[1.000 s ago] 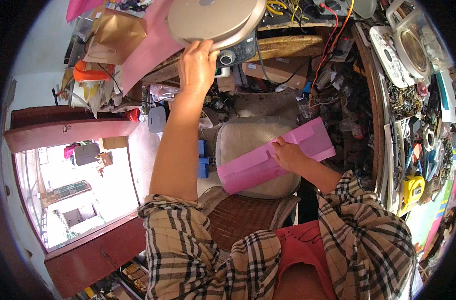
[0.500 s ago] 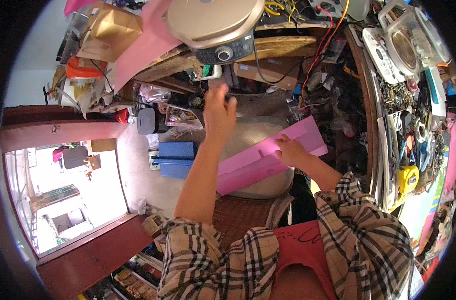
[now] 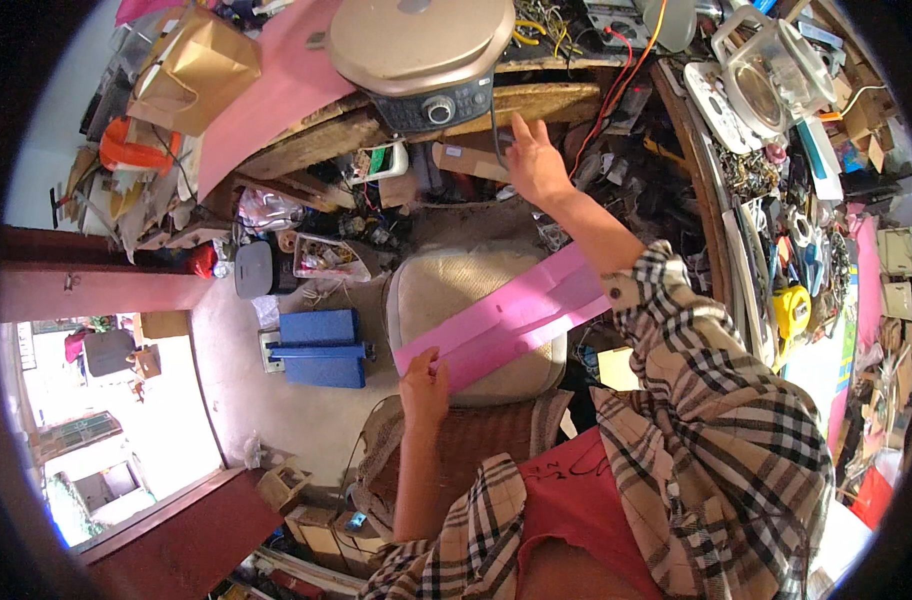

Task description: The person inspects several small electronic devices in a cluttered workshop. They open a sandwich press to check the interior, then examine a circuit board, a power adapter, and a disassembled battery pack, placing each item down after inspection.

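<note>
My left hand point(image 3: 424, 390) grips the left end of a long, folded pink sheet point(image 3: 511, 310), which lies slanted across a beige padded seat point(image 3: 431, 280). My right hand point(image 3: 536, 160) is raised beyond the seat with fingers extended and apart, just below and right of a beige lidded appliance point(image 3: 416, 40) with a dark dial panel and beside its hanging black cord. Whether those fingers touch the cord I cannot tell.
Cluttered shelving with a clear container point(image 3: 771, 85) and a yellow tape measure point(image 3: 792, 310) lines the right. Behind, the wooden bench point(image 3: 546, 100) holds a paper bag point(image 3: 196, 75) and pink sheet point(image 3: 266, 90). A blue case point(image 3: 316, 365) lies left of the seat; a bright doorway is far left.
My left hand has left the appliance and come down onto the pink sheet's left end. My right hand has released the sheet and risen toward the appliance's cord.
</note>
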`<state>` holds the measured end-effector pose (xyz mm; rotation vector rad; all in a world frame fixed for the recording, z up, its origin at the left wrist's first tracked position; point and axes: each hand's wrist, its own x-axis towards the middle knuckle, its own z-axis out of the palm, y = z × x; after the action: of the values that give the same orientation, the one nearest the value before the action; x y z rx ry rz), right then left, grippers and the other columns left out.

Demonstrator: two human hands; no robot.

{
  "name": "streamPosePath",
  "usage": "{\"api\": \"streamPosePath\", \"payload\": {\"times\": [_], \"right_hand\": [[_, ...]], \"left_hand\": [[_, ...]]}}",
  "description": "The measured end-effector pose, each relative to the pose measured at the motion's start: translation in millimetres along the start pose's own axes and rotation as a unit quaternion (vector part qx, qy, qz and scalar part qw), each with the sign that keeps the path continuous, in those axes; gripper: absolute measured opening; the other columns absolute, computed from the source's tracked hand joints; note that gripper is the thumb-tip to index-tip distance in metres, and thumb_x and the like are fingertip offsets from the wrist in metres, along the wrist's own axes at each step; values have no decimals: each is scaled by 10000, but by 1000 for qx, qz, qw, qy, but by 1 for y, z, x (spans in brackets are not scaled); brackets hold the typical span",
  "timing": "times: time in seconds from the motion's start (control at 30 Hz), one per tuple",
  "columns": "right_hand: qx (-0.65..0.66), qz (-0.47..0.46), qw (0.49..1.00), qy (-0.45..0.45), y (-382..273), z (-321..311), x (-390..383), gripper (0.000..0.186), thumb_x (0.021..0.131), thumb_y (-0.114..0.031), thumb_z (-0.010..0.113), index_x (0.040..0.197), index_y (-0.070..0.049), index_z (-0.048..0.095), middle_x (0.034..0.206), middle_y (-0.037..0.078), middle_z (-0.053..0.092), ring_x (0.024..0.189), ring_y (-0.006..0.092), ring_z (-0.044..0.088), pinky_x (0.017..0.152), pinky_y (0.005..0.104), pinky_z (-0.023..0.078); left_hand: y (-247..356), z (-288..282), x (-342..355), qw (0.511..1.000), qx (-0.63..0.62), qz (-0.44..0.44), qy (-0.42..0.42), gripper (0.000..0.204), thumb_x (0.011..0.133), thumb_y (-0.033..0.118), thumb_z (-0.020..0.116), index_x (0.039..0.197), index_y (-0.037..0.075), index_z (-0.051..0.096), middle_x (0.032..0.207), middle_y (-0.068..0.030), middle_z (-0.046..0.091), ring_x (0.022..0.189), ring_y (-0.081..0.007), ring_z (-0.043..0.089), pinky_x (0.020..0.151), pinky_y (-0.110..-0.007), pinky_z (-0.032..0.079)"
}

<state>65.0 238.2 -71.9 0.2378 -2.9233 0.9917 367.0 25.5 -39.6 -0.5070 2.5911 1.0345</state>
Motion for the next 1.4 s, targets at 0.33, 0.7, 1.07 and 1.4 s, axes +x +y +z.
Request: {"api": "streamPosePath", "payload": {"times": [0.33, 0.7, 1.07, 1.4], "right_hand": [[-98, -35, 994, -15, -33, 12, 38, 829, 810, -121, 570, 1480, -105, 81, 1302, 210, 366, 1103, 409, 501, 889, 420, 477], [-43, -26, 999, -7, -41, 21, 15, 696, 854, -77, 497, 1455, -37, 148, 1260, 246, 370, 1009, 443, 535, 822, 447, 494], [-39, -43, 998, 16, -39, 30, 16, 740, 838, -102, 515, 1456, -26, 114, 1285, 244, 363, 998, 435, 549, 804, 448, 505], [-69, -19, 997, -29, -44, 25, 18, 771, 851, -149, 515, 1457, -22, 54, 1230, 253, 391, 939, 423, 568, 773, 449, 512]], "left_hand": [[-17, 49, -8, 982, 113, 61, -138, 403, 854, 285, 585, 1185, 58, 549, 1128, -203, 594, 1001, -403, 584, 848, -483, 479], [-30, 44, -1, 977, 132, 47, -161, 416, 854, 313, 570, 1171, 43, 564, 1129, -206, 595, 1025, -384, 584, 866, -470, 472], [-36, 44, -4, 981, 128, 57, -135, 398, 856, 293, 582, 1149, 25, 570, 1106, -200, 603, 1014, -379, 587, 859, -466, 475], [-43, 44, -3, 976, 145, 62, -149, 398, 856, 293, 583, 1150, 26, 565, 1093, -210, 609, 1005, -375, 594, 848, -463, 481]]}}
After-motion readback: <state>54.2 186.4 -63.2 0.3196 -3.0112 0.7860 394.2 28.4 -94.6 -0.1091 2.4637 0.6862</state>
